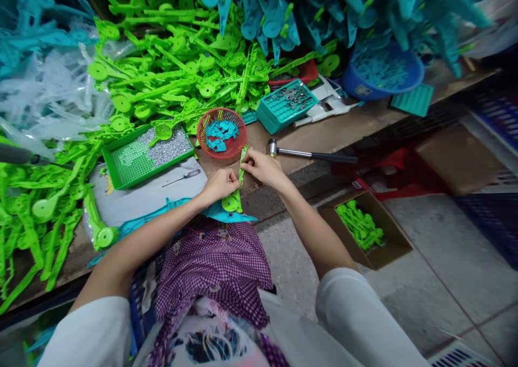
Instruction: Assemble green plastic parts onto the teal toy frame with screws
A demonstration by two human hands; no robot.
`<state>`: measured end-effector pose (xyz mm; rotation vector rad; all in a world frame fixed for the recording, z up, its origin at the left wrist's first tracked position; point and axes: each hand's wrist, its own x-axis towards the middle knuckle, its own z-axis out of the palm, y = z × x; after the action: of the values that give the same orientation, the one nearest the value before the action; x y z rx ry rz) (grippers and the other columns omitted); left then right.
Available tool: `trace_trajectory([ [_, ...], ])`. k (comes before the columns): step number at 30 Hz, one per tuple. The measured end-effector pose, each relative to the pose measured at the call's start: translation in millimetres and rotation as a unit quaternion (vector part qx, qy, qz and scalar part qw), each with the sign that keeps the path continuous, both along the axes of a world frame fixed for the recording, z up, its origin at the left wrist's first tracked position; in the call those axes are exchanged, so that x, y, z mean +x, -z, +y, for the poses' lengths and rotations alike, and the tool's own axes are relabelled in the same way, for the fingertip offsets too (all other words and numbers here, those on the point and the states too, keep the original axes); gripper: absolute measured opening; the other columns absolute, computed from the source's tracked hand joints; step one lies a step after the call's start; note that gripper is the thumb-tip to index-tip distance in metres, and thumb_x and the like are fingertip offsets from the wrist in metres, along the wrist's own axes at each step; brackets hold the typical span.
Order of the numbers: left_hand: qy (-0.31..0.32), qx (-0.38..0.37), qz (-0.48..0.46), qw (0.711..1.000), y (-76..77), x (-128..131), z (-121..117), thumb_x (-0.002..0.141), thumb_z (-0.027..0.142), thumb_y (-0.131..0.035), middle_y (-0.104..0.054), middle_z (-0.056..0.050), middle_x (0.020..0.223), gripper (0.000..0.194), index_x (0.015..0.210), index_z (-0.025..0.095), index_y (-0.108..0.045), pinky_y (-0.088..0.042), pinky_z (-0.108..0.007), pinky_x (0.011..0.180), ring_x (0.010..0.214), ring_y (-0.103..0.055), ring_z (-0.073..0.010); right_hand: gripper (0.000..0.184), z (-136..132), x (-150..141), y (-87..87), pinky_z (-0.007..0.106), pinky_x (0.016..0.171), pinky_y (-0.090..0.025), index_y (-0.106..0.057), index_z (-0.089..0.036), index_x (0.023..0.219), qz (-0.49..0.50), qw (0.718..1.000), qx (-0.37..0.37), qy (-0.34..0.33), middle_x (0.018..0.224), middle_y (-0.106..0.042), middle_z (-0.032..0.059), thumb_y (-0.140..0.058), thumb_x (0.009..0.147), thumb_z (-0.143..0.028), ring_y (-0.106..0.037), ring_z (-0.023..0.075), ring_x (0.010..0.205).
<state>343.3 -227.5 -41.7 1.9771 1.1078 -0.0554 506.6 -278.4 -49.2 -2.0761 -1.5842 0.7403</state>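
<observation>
Both hands are close together at the bench's front edge, over my lap. My left hand (220,187) is closed, its fingertips pinching at the near side of a lime-green plastic part (232,202) with a round disc end. My right hand (262,167) is closed on the narrow upper stretch of that same part; anything small between its fingers is hidden. Under the disc end lies a long turquoise plastic part (226,214), partly covered by my left forearm. Just beyond the hands stands a red basket (202,140) of small turquoise pieces.
A hammer (315,155) lies right of my hands. At left are a screwdriver (183,177) and a green tray (117,181) of small metal pieces. Behind are a teal tray (272,120), a blue bowl (364,90) and heaped green parts (170,59). A cardboard box (390,248) sits lower right.
</observation>
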Motion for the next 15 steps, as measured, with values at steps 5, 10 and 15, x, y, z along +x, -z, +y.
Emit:
trace_trajectory([
  [5,-0.019,0.005,-0.084,0.996,6.0,-4,-2,0.072,0.021,-0.068,-0.061,0.005,0.064,0.011,0.080,0.016,-0.061,-0.035,-0.021,0.056,0.057,-0.052,-0.0099,0.011,-6,1,1.3,0.025,0.063,-0.033,-0.060,-0.024,0.091,0.015,1.000,0.020,-0.005,0.089,-0.068,-0.0006,-0.054,0.088,-0.033,-0.061,0.0155,0.082],
  [10,-0.025,0.007,-0.169,0.985,13.4,-10,-5,0.073,0.017,-0.069,-0.069,0.000,0.077,0.018,0.090,0.015,-0.063,-0.045,-0.022,0.065,0.069,-0.062,-0.0120,0.015,-6,1,-0.2,0.025,0.063,-0.034,-0.060,-0.024,0.097,0.012,1.000,-0.002,-0.008,0.089,-0.069,-0.0011,-0.059,0.085,-0.033,-0.061,0.0151,0.078],
  [15,-0.004,0.037,-0.181,0.983,16.0,-14,-9,0.078,0.016,-0.066,-0.074,-0.004,0.086,0.010,0.087,0.015,-0.070,-0.049,-0.027,0.074,0.078,-0.067,-0.0164,0.015,-6,3,1.0,0.026,0.063,-0.035,-0.061,-0.024,0.097,0.015,1.000,0.011,-0.016,0.088,-0.068,-0.0001,-0.059,0.084,-0.030,-0.061,0.0159,0.079],
])
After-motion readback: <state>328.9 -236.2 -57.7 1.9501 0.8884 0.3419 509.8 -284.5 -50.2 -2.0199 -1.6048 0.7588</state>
